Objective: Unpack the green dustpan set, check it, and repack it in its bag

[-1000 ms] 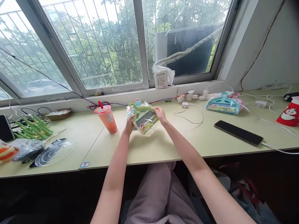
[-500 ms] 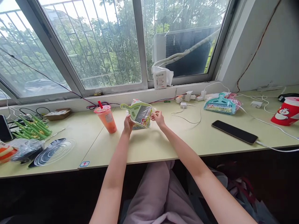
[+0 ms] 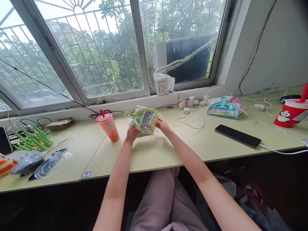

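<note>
My left hand (image 3: 132,133) and right hand (image 3: 163,125) gripped the wrapped green dustpan set (image 3: 143,119) from either side, holding it just above the desk (image 3: 168,150). The orange drink (image 3: 108,127) stood near on its left (straw up), and further back the teal dustpan set (image 3: 222,108) lay below the window (image 3: 101,51).

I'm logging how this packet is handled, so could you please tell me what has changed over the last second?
The green dustpan packet has swung from upright to lying sideways, handle now pointing left. The left hand kept its grip below; the right hand shifted along the right edge. The orange drink, phone and teal set stayed put.
</note>
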